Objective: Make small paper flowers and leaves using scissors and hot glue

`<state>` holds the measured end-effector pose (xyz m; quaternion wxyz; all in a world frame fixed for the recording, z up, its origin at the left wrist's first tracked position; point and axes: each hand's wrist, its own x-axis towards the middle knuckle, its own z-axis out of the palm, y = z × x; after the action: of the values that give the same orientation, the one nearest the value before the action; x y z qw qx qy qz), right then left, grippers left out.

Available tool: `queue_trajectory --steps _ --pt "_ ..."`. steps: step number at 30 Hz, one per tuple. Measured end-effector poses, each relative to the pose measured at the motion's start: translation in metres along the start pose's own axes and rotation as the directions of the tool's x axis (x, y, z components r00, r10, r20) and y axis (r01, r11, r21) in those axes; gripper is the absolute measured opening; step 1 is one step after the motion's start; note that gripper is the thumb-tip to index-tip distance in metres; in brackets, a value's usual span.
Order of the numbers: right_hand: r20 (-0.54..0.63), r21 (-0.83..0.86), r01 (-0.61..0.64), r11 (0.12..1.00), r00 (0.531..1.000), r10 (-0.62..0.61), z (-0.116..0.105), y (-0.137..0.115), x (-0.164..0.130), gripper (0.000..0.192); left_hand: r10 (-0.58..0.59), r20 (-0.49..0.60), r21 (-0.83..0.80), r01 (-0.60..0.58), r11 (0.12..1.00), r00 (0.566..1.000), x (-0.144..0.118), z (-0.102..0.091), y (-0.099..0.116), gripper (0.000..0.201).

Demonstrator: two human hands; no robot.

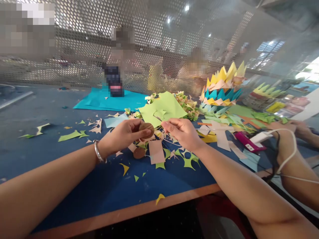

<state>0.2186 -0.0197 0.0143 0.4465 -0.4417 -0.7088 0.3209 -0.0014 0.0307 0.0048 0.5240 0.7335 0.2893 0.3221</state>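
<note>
Left hand (124,132) up over the middle of the bench (74,186), fingers (147,133) clamped on a brown round disc (147,129), thumb below, fingertips over its top edge. Silver bangle (98,152) on that wrist. Right hand (183,131) just beside the disc, thumb and forefinger pinched together near its right edge; possibly nipping something thin and small, too blurred to tell. Second brown disc (139,153) lying flat on the bench right under the left hand, among scraps. Light green sheet (161,111) with cut-out holes just behind both hands, tilted up over a heap of folded paper bits. Pink paper strip (156,151) and spiky green offcuts (188,160) on the blue surface below the right hand. Teal sheet (104,99) farther back to the left. Layered paper crown (223,88) of yellow, peach and teal points standing behind on the right. Pink-red gadget (245,141) with a white cable at the far right, near another person's forearm (296,166). Perforated metal screen (149,43) along the back.
</note>
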Motion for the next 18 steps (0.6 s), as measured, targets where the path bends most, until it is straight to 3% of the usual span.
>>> queue_trajectory --steps 5,8,12,18 --pt "-0.022 -0.126 0.047 0.991 0.998 -0.050 -0.003 0.001 0.001 0.055 -0.159 0.085 0.329 0.123 0.936 0.984 0.000 -0.014 0.013 0.035" --pt "-0.013 -0.205 0.075 0.976 0.997 -0.079 -0.004 0.002 0.003 0.058 -0.217 0.072 0.442 0.164 0.882 0.973 -0.002 -0.021 0.024 0.036" --pt "0.010 -0.288 0.127 0.949 0.992 -0.130 -0.003 0.007 0.004 0.058 -0.230 0.036 0.510 0.180 0.841 0.973 -0.011 -0.029 0.032 0.044" --pt "0.070 -0.360 0.169 0.918 0.986 -0.154 0.000 0.013 0.006 0.053 -0.353 0.052 0.491 0.284 0.824 0.934 -0.032 -0.035 0.029 0.053"
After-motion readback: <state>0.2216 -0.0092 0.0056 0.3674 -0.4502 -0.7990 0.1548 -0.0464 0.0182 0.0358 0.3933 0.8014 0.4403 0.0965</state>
